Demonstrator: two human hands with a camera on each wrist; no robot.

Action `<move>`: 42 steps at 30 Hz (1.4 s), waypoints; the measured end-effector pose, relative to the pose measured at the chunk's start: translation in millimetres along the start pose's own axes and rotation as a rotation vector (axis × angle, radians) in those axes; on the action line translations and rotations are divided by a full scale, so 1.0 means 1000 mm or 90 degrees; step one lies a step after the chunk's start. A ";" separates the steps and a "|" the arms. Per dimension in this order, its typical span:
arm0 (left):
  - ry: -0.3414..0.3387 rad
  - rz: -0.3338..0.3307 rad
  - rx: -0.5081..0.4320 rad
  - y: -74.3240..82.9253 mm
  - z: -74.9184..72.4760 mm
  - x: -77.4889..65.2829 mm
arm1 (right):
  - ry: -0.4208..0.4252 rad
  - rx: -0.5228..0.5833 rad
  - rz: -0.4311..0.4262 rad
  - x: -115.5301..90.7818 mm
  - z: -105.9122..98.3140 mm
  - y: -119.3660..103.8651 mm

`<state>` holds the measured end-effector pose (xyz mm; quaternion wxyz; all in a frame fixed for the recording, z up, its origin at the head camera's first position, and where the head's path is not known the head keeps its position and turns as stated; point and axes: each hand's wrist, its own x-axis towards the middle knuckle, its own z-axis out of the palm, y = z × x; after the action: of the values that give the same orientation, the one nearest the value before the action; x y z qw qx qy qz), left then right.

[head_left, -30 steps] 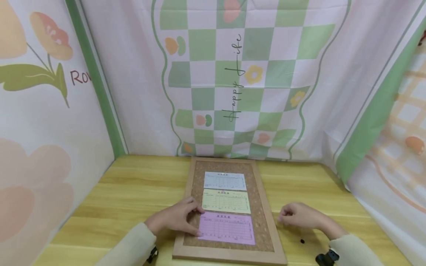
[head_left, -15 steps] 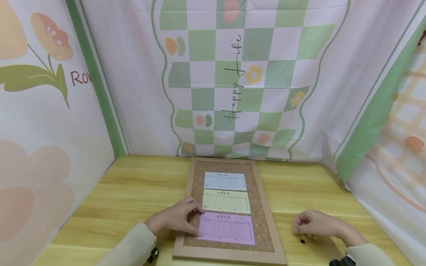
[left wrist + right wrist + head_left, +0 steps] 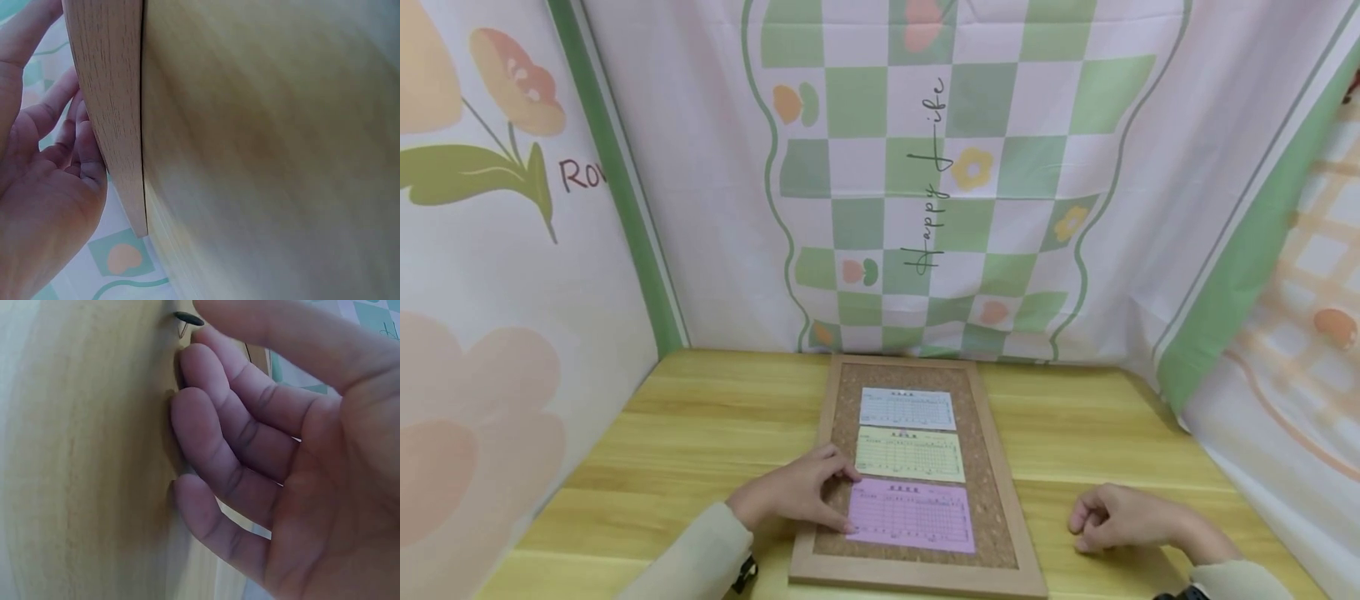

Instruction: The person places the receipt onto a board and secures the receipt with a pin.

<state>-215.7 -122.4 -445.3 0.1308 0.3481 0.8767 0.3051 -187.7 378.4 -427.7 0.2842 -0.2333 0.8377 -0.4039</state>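
On a wood-framed corkboard (image 3: 992,508) lies a pink printed slip (image 3: 917,521). My left hand (image 3: 793,492) rests over the board's left frame, thumb and a finger touching the slip's left corners. In the left wrist view, that hand (image 3: 53,169) is beside the wooden frame edge (image 3: 109,81). To the board's right, my right hand (image 3: 1127,521) is low over the table, fingers loosely bent. A dark-headed thumbtack (image 3: 189,319) shows in the right wrist view, tilted near the thumb and index fingertip; the head view hides it. No firm pinch is visible.
Above the pink slip are a yellow slip (image 3: 910,456) and a pale blue slip (image 3: 906,408), in a column on the cork. The wooden table (image 3: 715,417) extends to both sides. Patterned cloth (image 3: 955,208) hangs behind the table.
My right hand has moved right and nearer to me, away from the board's edge, and now covers the small black thumbtack on the table. The left hand and slips stay in place.
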 end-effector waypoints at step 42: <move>-0.005 0.001 0.000 -0.001 0.000 0.000 | 0.034 0.032 -0.071 0.028 0.003 -0.033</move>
<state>-216.5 -122.9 -446.5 0.1339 0.3503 0.8758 0.3040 -200.8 341.0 -410.6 0.2446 -0.2612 0.8203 -0.4462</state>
